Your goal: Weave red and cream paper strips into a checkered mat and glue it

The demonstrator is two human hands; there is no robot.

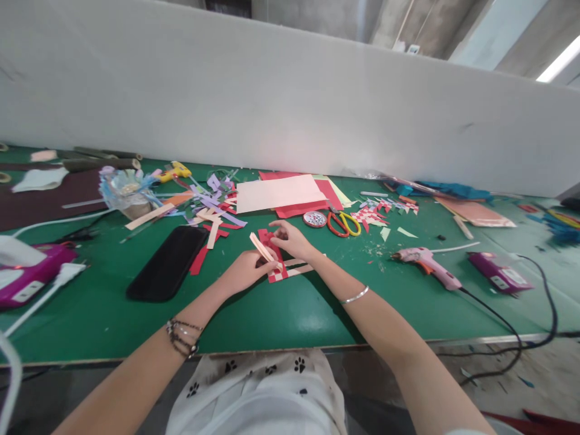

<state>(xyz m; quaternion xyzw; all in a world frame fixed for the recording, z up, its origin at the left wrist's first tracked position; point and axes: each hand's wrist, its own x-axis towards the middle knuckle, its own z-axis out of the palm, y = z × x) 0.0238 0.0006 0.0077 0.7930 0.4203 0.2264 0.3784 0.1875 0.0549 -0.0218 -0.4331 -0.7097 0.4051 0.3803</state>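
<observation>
A few pale strips point(259, 246) are being gripped between the thumb and fingers of the left hand point(248, 266), their flat lengths being tilted up off the table. A piece of red paper point(275, 254) beneath them is being touched by the fingertips of the right hand point(292, 240); whether it is also being pinched cannot be told. The red paper is being kept between the two hands, near the table's front edge, its near end being crossed by pale bands in a checked weave. Two loose pale tails are being left flat to the right, partly covered by the right wrist.

Just beyond the right hand, small coloured specks are being shown in a round, flat case point(315, 219); what they are cannot be made out. Beside it, scissors point(342, 217) with red and yellow loop handles are being laid down near jagged, red-and-white checked scraps point(369, 215). Behind the hands, smooth red sheets point(294, 211) are being partly covered by a pale pink sheet point(280, 193).

To the left, a glossy black phone point(167, 264) is being kept flat near a tangled heap of narrow paper strips point(212, 202). Farther left, a crinkled bundle point(127, 187) is being wrapped in see-through and pastel material, its contents unclear. To the right, a pink glue gun point(426, 264) is being rested beside a purple box point(501, 272). Everything is being borne by a smooth green table point(272, 320).
</observation>
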